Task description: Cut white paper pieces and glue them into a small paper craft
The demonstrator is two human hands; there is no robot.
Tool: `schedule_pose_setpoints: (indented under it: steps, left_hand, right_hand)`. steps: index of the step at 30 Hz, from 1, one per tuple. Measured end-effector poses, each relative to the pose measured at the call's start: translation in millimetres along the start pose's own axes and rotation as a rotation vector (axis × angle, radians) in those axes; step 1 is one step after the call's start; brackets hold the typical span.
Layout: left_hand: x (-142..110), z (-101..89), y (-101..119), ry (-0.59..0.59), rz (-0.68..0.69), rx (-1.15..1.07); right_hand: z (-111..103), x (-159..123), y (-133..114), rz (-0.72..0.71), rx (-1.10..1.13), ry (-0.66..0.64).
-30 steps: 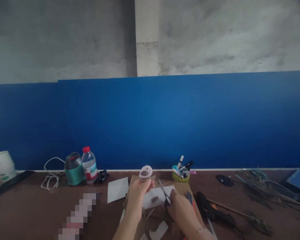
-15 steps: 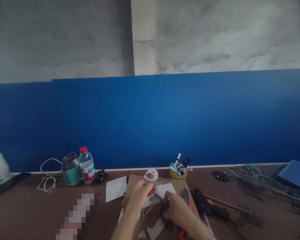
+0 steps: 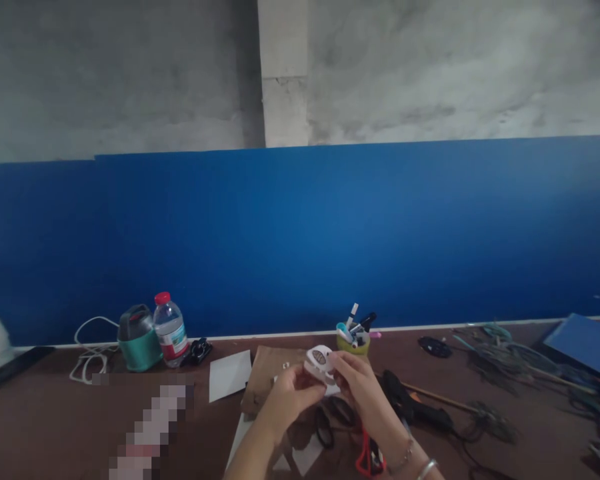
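Both hands hold a small white rounded object [image 3: 319,360] with a dark oval patch on its face; its exact kind is unclear. My left hand [image 3: 291,397] grips its left side with thumb and fingers. My right hand [image 3: 357,383] pinches it from the right, near the top. Below the hands lie black-handled scissors [image 3: 325,427], touched by neither hand. Under all this is a brown cardboard sheet [image 3: 265,363] with white paper pieces [image 3: 307,457] on it, partly hidden by the hands. A red-handled tool [image 3: 364,457] lies by my right wrist.
A yellow-green pen cup [image 3: 356,347] stands behind my right hand. To the right lie a black glue gun [image 3: 420,410], a black mouse-like object [image 3: 435,347] and tangled wires [image 3: 500,363]. Left are a white paper [image 3: 230,375], a red-capped bottle [image 3: 171,333] and a teal container [image 3: 141,350].
My right hand has let go of the scissors, which now lie on the work area. Both hands have taken hold of the white rounded object, lifting it from the cardboard.
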State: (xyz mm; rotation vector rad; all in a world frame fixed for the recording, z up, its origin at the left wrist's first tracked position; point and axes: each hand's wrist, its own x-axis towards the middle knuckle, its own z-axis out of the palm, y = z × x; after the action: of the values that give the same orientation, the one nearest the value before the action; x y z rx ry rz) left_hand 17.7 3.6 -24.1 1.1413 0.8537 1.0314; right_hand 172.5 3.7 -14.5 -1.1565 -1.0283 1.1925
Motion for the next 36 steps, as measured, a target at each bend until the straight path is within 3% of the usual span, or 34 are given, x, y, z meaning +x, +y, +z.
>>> schedule_pose_setpoints:
  steps: [9, 17, 22, 31, 33, 36]
  left_hand:
    - [-3.7, 4.4, 6.7, 0.086, 0.002, -0.112]
    - [-10.8, 6.4, 11.2, -0.013, 0.019, -0.282]
    - [-12.4, 10.6, 17.4, -0.011, 0.015, -0.304]
    - [-9.0, 14.5, 9.2, 0.094, -0.143, -0.523]
    - [-6.3, 13.9, 8.3, 0.125, -0.110, -0.485]
    - [-2.4, 13.0, 8.7, 0.278, 0.015, -0.340]
  right_hand:
    - [5.6, -7.7, -7.7, 0.095, 0.149, -0.017]
    - [7.4, -10.9, -10.2, 0.097, 0.206, -0.037]
    - [8.4, -13.3, -13.8, 0.099, 0.234, -0.018]
    - [6.9, -13.3, -14.0, 0.056, 0.177, -0.006]
    - [5.9, -11.2, -11.8, 0.055, 0.149, 0.026]
    - [5.5, -9.1, -10.4, 0.017, 0.080, 0.119]
